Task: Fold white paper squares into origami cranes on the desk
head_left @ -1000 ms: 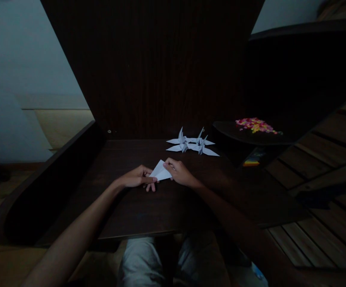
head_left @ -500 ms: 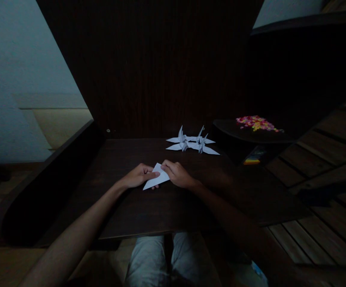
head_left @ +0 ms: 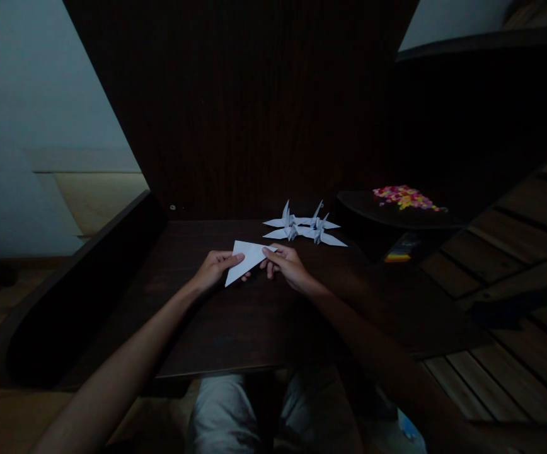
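Between my hands is a white piece of paper (head_left: 249, 260) folded into a triangle, held just above the dark wooden desk (head_left: 236, 334). My left hand (head_left: 217, 268) pinches its left side, thumb on top and fingers beneath. At the right corner, my right hand (head_left: 287, 263) grips the paper between thumb and fingers. Beyond my hands, several white origami cranes (head_left: 304, 231) stand close together near the back of the desk, their wings spread and necks pointing up.
A small dark shelf (head_left: 353, 205) at the right carries a pile of pink, red and yellow bits (head_left: 408, 197). Below it sits something with a yellow-orange edge (head_left: 397, 257). A raised side panel (head_left: 79, 277) bounds the desk on the left, and a tall dark board (head_left: 254, 107) at the back.
The folded paper has turned and shifted slightly away from me, showing more of its triangle. My right hand has moved from its top edge to the right corner.
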### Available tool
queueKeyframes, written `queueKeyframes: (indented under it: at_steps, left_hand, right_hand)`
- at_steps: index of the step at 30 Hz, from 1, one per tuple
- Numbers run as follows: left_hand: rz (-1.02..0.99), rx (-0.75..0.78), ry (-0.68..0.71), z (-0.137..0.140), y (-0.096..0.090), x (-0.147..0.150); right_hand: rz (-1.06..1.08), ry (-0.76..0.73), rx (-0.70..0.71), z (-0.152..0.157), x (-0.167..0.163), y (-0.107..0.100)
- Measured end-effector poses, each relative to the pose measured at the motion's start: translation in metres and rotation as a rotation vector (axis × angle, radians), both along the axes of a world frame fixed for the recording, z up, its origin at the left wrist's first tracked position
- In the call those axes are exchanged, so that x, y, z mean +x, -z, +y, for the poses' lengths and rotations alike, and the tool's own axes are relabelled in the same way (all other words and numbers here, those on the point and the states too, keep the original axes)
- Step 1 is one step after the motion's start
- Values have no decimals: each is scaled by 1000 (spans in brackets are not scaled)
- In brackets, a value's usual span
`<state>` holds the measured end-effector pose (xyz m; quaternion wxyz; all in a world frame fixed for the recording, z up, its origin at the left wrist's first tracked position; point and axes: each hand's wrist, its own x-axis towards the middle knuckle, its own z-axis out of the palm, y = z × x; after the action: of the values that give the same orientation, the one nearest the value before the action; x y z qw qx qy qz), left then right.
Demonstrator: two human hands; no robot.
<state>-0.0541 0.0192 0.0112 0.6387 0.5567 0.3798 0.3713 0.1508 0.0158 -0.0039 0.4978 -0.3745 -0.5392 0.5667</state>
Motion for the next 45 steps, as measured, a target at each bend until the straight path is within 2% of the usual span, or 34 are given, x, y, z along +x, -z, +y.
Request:
queueKeyframes:
  at_steps: [4,7,11,14,19,24,28,33,38,43,45]
  left_hand:
    - [23,22,24,-2,-1,2]
    - [81,47,47,-2,-2,2]
    - [161,83,-40,1,-1,-1]
    - [192,57,-56,2,-2,-2]
    - [128,-25,13,0,-5,0]
    - [96,-28,131,-3,-3,1]
    - [108,36,150,-3,1,3]
    - [193,143,126,-1,5,4]
    - [141,165,122,-2,2,2]
    - [240,241,118,-3,-2,1]
    - [243,268,95,-3,-3,1]
  right_hand:
    - [27,47,34,-1,-1,1]
    - [-31,81,71,-2,1,-2]
    - [-195,72,157,-7,4,-7]
    - [-250,27,186,-10,2,-9]
    - [-157,-56,50,-10,-3,-8]
    - [-28,-12,-27,-8,-6,-4]
    - [-61,-41,-33,-8,-9,1]
    - [-130,-69,40,-8,-12,8]
    - [-181,-104,43,-7,-10,10]
    - [-181,-106,44,-9,-12,11]
    - [-192,-150,33,-9,-14,11]
